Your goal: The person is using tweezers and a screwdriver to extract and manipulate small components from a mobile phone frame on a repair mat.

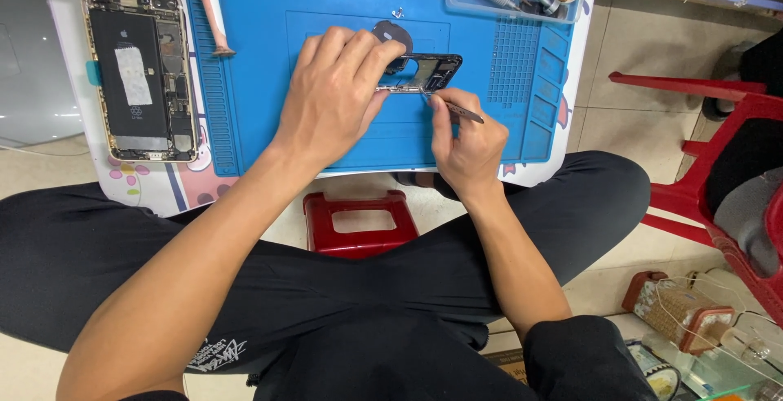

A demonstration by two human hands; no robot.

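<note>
Black phone frame (pixel 424 72) lies lengthwise left-right on blue mat (pixel 261 26); left hand (pixel 334 95) pinches its left end, right hand (pixel 466 144) pinches tweezers (pixel 458 110) at its near-right edge.

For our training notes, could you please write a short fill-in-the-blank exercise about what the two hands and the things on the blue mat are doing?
1. The left hand steadies a dark rectangular phone frame on the ____ silicone work mat.
2. The right hand holds thin metal ____ at the frame's edge.
3. The opened gold phone with a black battery lies to the ____ of the mat.

Missing words: blue; tweezers; left
</note>
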